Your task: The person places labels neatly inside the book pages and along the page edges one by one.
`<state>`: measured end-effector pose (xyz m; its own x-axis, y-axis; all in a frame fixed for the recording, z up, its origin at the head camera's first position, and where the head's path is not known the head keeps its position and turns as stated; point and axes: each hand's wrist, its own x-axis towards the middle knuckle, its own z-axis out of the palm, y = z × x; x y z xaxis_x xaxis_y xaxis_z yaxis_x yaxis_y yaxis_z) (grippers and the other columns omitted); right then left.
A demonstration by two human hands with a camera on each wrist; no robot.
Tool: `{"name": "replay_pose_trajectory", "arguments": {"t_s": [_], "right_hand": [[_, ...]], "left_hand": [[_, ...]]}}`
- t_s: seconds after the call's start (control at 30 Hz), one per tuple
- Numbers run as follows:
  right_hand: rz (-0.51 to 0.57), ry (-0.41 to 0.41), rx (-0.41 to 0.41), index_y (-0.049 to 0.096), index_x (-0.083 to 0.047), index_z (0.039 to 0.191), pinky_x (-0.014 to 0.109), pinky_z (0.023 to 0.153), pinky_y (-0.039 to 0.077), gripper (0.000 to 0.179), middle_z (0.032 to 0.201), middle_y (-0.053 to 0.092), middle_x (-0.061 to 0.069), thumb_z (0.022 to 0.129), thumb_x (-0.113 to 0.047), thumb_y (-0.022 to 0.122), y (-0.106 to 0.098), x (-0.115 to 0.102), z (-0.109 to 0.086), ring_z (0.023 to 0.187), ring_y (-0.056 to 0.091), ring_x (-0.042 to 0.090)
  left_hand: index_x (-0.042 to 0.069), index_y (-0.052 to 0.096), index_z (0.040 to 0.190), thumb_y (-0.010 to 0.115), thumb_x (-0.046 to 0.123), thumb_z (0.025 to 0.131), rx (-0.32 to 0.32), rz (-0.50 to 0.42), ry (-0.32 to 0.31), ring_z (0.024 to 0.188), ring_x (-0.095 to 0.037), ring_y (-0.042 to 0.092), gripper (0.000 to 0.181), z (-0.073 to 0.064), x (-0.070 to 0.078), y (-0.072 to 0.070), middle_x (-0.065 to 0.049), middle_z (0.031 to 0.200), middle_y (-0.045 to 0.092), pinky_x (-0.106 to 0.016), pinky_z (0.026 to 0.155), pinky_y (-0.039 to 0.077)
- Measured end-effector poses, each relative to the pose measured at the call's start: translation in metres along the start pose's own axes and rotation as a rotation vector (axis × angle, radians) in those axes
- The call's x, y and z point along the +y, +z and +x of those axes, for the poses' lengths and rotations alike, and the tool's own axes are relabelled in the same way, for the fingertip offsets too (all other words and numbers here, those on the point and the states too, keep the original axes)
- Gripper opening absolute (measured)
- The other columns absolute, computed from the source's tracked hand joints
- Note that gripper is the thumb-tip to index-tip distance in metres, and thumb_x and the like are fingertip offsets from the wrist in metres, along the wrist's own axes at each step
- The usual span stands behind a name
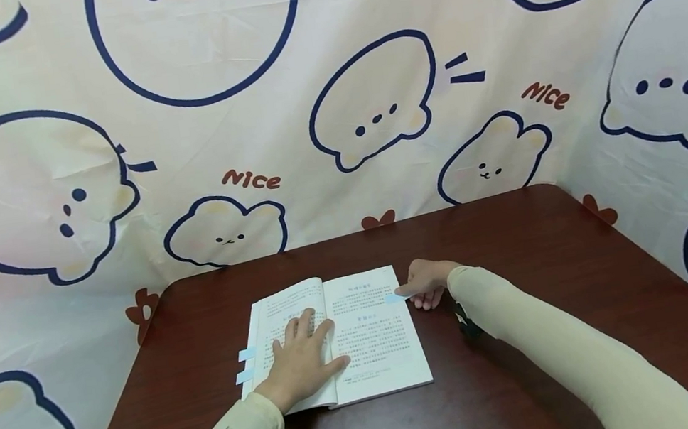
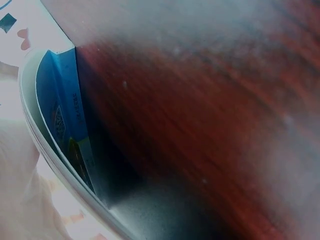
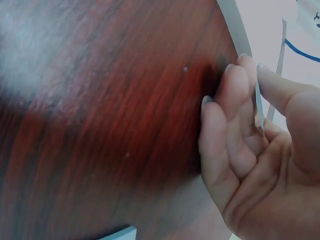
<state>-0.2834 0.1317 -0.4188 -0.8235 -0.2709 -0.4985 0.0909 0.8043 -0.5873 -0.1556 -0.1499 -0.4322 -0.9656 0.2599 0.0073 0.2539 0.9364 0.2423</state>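
An open book [image 1: 375, 343] with printed pages lies on the table. My left hand [image 1: 300, 359] rests on its left page with fingers spread, the thumb reaching over the centre fold. At the outer edge of the right page, my right hand [image 1: 426, 283] pinches a light blue sticky tab [image 1: 394, 298] between thumb and curled fingers. In the right wrist view, the thumb [image 3: 282, 90] presses against the thin strip from one side. Two more blue tabs [image 1: 245, 376] stick out from the left edge. The left wrist view shows the book's blue cover [image 2: 70, 95] and curved pages from below.
The dark reddish-brown table [image 1: 489, 239] extends around the book on all sides. A curtain [image 1: 379, 188] printed with cartoon animals hangs behind it and along both sides. Long pale sleeves cover both forearms.
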Motion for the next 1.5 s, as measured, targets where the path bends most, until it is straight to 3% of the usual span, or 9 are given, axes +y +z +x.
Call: {"name": "replay_pose_trajectory", "arguments": {"t_s": [0.37,0.77,1.17,1.5], "right_hand": [[0.008,-0.05,0.01,0.061,-0.009,0.062,0.024,0.051,0.053,0.046,0.055,0.06,-0.001,0.101,-0.034,0.062,0.002,0.0,-0.003,0.047,0.057,0.008],[0.004,-0.095,0.001,0.06,-0.01,0.058,0.023,0.052,0.054,0.044,0.053,0.059,-0.002,0.096,-0.03,0.071,0.0,0.003,-0.006,0.046,0.057,0.007],[-0.136,-0.04,0.058,0.06,-0.013,0.054,0.024,0.049,0.053,0.049,0.053,0.059,0.0,0.09,-0.042,0.076,0.007,0.001,0.002,0.046,0.057,0.01],[-0.22,-0.005,0.044,0.063,-0.011,0.061,0.025,0.05,0.053,0.051,0.059,0.06,0.002,0.087,-0.053,0.074,0.006,-0.004,0.007,0.052,0.06,0.014]], "left_hand": [[0.018,0.053,0.145,0.071,0.055,0.088,0.004,-0.006,-0.004,0.145,-0.049,0.031,0.07,-0.001,-0.001,0.0,-0.019,0.161,0.031,-0.083,0.101,0.03],[0.018,0.053,0.145,0.071,0.055,0.088,0.009,0.004,0.0,0.145,-0.048,0.031,0.07,0.0,0.0,0.001,-0.019,0.161,0.031,-0.082,0.101,0.031],[0.018,0.052,0.146,0.07,0.055,0.088,-0.01,0.003,-0.008,0.146,-0.049,0.03,0.071,0.0,-0.001,0.003,-0.019,0.162,0.03,-0.083,0.101,0.029],[0.018,0.052,0.146,0.07,0.055,0.089,-0.012,-0.002,-0.001,0.145,-0.049,0.031,0.07,0.002,0.0,0.001,-0.019,0.161,0.03,-0.083,0.101,0.03]]}}
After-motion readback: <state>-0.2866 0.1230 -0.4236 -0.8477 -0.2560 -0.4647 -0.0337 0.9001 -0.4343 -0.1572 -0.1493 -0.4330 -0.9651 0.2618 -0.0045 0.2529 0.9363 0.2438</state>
